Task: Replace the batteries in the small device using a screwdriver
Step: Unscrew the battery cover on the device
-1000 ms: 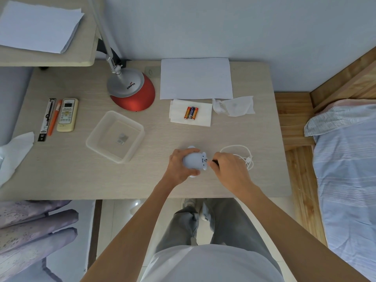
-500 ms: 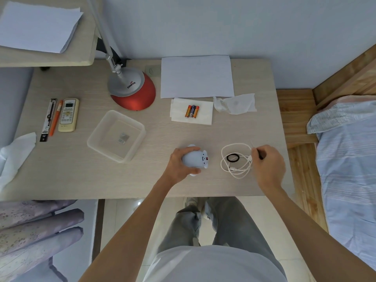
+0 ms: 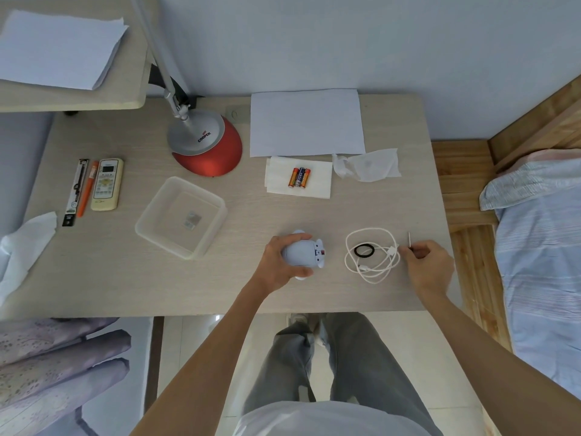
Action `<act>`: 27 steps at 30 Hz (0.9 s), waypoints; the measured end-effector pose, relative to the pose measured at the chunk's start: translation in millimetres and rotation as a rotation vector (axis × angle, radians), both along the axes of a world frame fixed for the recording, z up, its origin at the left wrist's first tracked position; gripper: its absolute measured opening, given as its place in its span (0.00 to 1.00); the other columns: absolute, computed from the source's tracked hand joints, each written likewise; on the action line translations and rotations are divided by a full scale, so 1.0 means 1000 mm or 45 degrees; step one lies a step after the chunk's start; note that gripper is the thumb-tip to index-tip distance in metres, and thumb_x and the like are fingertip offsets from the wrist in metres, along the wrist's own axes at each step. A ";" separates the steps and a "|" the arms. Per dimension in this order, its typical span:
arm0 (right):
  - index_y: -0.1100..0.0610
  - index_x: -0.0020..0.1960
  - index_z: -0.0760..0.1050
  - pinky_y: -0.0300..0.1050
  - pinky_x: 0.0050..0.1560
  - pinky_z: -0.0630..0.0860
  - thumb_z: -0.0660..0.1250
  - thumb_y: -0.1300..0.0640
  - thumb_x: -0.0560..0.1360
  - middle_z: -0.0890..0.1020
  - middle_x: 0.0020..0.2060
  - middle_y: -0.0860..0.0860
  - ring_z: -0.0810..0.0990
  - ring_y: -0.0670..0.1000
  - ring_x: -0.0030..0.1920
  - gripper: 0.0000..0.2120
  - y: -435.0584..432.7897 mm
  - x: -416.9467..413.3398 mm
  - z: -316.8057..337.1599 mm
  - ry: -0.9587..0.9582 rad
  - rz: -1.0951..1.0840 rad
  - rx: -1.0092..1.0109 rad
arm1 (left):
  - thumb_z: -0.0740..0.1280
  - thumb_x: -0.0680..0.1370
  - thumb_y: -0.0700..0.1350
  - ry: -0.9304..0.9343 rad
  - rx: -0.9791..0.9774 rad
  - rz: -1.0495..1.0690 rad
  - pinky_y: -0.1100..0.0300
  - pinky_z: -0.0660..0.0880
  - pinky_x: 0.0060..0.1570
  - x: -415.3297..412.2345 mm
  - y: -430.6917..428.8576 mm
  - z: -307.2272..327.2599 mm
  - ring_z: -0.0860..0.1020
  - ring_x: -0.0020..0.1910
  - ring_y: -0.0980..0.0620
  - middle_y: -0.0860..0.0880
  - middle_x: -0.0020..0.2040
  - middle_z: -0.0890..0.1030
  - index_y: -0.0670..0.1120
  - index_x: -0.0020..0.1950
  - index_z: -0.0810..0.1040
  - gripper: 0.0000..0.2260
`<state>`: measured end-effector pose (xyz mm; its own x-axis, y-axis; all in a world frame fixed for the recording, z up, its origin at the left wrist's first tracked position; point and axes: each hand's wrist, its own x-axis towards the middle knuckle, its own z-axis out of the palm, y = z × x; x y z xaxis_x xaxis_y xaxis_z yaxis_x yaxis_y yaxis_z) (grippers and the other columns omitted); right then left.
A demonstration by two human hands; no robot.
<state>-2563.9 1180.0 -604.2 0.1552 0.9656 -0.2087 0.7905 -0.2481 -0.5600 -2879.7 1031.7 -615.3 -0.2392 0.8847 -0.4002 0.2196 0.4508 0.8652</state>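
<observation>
My left hand [image 3: 279, 264] grips a small white rounded device [image 3: 303, 253] lying on its side near the desk's front edge; a red spot shows on its right end. My right hand [image 3: 429, 265] is near the desk's right edge, fingers closed on a thin screwdriver [image 3: 409, 240] whose metal shaft points away from me. Three batteries [image 3: 298, 177] lie on a white napkin [image 3: 317, 184] further back. A clear plastic tray [image 3: 182, 217] with a small item inside sits to the left.
A coiled white cable [image 3: 374, 258] with a black ring [image 3: 364, 250] lies between my hands. A red lamp base [image 3: 207, 147], a paper sheet [image 3: 306, 122], a crumpled tissue [image 3: 367, 166], a remote [image 3: 107, 184] and pens [image 3: 85, 190] are further back. A bed [image 3: 540, 247] stands right.
My right hand pulled the screwdriver away from the device and moved right, past the cable. My left hand kept hold of the device.
</observation>
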 end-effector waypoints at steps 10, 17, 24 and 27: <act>0.54 0.50 0.83 0.51 0.44 0.81 0.80 0.46 0.73 0.85 0.41 0.49 0.84 0.54 0.43 0.14 0.003 0.007 0.005 0.026 0.027 -0.025 | 0.87 0.66 0.45 -0.002 -0.003 0.005 0.54 0.81 0.58 -0.004 0.000 0.003 0.74 0.65 0.46 0.49 0.69 0.75 0.66 0.67 0.79 0.34; 0.55 0.56 0.81 0.51 0.44 0.79 0.77 0.58 0.77 0.81 0.47 0.50 0.79 0.53 0.40 0.09 -0.029 -0.031 0.080 0.258 0.217 0.385 | 0.88 0.67 0.42 0.059 0.016 -0.007 0.72 0.77 0.53 -0.010 -0.005 0.008 0.75 0.63 0.55 0.50 0.71 0.78 0.52 0.72 0.82 0.35; 0.47 0.73 0.71 0.46 0.53 0.81 0.76 0.61 0.74 0.75 0.64 0.44 0.78 0.47 0.59 0.31 -0.084 -0.126 0.073 0.192 1.033 0.004 | 0.89 0.64 0.42 0.003 -0.024 0.016 0.57 0.82 0.62 -0.015 -0.003 0.012 0.77 0.66 0.50 0.49 0.70 0.79 0.55 0.69 0.84 0.35; 0.45 0.74 0.68 0.48 0.55 0.81 0.76 0.59 0.73 0.75 0.66 0.44 0.77 0.48 0.62 0.34 -0.083 -0.146 0.052 0.100 1.076 -0.124 | 0.89 0.63 0.46 0.056 -0.002 0.002 0.48 0.81 0.63 -0.017 -0.010 0.008 0.77 0.66 0.45 0.48 0.68 0.79 0.59 0.69 0.83 0.36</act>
